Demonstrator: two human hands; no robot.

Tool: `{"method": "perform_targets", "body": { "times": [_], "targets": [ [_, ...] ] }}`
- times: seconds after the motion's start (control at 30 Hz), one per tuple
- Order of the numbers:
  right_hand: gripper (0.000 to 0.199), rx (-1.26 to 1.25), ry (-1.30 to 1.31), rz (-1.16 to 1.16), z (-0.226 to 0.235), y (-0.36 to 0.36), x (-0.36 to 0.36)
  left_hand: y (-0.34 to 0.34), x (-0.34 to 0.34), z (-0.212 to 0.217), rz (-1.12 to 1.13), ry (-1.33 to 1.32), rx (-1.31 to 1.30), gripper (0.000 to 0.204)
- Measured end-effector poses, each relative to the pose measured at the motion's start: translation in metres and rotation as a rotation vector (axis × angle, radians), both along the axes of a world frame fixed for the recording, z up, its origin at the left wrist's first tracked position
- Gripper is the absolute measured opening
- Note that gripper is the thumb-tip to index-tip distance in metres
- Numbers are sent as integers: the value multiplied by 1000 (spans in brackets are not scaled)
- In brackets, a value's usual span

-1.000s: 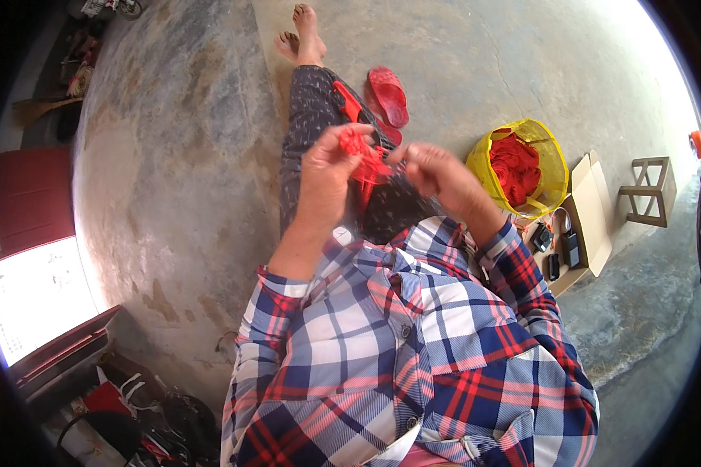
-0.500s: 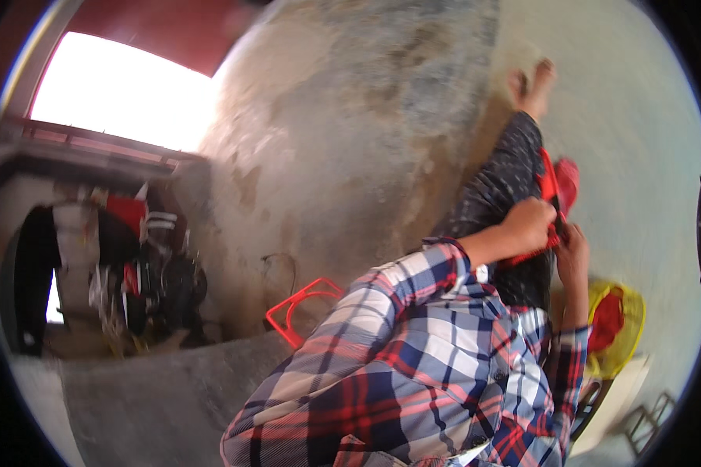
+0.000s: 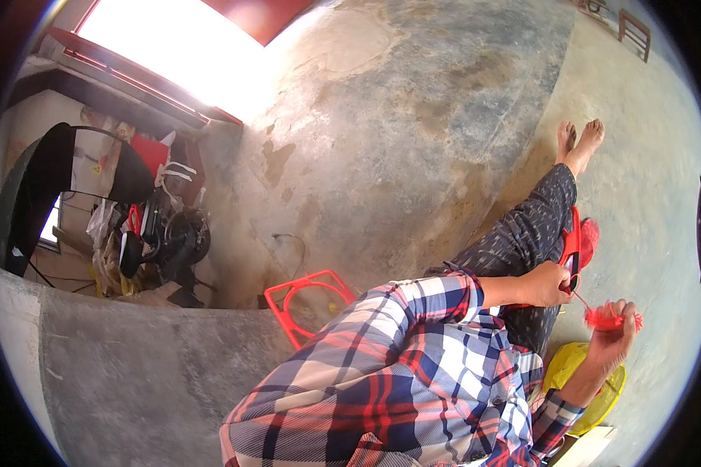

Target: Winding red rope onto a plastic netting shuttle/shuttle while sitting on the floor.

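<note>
Two hands share one red strand: our left hand [image 3: 547, 284] pinches it, right hand [image 3: 611, 336] clamps the red tuft [image 3: 609, 317]; we judge steady tension essential.

I see a red stool frame [image 3: 308, 300] lying on the bare concrete floor [image 3: 413, 117], close under a grey wall [image 3: 148, 373]. To my left stands a cluttered corner — a dark fan [image 3: 185, 237], bags and a black-rimmed panel [image 3: 54, 167] — below a bright doorway [image 3: 171, 47]. At lower right sits a yellow basin [image 3: 568, 366], and far off — top right — a wooden stool [image 3: 635, 29].
</note>
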State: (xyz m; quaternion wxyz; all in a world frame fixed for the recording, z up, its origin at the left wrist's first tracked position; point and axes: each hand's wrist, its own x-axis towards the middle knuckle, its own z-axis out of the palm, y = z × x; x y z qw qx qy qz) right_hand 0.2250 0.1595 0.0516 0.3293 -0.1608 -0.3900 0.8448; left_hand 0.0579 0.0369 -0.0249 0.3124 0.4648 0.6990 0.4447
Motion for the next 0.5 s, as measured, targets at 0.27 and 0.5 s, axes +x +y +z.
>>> {"method": "perform_targets", "body": {
  "times": [0.27,0.5],
  "targets": [
    [28,-283,244,137,61,-89,-19,6,10,-15,73,-39,-14,29],
    [29,-342,369,293,57,-97,-19,13,20,-9,163,-22,-61,25]
  ]
}}
